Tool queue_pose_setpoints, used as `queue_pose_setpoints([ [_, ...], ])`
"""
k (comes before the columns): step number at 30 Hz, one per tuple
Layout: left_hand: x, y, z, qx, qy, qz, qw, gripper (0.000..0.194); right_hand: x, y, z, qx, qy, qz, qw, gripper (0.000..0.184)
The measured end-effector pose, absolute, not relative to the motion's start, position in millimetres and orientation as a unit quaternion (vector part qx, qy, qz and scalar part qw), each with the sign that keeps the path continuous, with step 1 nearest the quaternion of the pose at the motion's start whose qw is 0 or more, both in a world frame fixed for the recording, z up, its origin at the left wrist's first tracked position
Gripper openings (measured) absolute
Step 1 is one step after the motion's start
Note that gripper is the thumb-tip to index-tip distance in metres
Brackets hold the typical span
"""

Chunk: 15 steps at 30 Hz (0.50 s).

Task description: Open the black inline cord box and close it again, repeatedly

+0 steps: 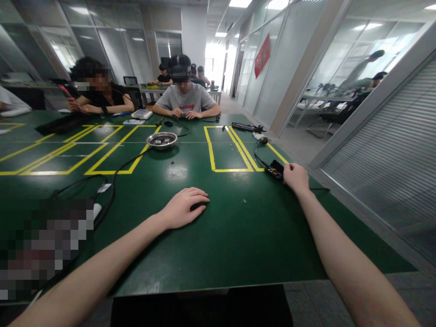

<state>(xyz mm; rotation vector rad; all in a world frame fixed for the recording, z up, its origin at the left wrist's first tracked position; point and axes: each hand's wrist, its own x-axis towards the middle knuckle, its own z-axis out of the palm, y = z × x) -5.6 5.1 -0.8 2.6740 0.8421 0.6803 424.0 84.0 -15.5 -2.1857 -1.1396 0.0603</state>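
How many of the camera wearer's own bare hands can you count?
2: the bare left hand rests on the dark green tabletop; the bare right hand is at the small black object with yellow details, near the tabletop's right edge.

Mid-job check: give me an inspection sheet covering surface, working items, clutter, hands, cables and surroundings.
Surface: green table, marked out with yellow tape.
Job's things: black case by the right hand; contents too small to identify.
Clutter: metal bowl holding small metallic pieces; dark tripod-like item on the far side; lower left is pixelated, cannot tell.
Hands: left hand palm down on the table, nothing seen in it; right hand at the case, fingers partly hidden.
Cables: one dark cable beside the case; a long cable left of the bowl.
Surroundings: person in a grey shirt seated opposite; glass partitions on the right.
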Motion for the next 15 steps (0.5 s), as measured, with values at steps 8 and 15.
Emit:
queue_pose_setpoints([
  [8,-5.1,5.1,-0.6,0.920,0.285,0.239,0.123,0.020,419.9,75.6,-11.4,-0.827,-0.426,0.048,0.364,0.041],
  [15,-6.2,5.0,-1.6,0.920,0.287,0.235,0.125,0.021,423.0,75.9,-12.9,-0.777,-0.524,-0.012,0.349,0.038],
])
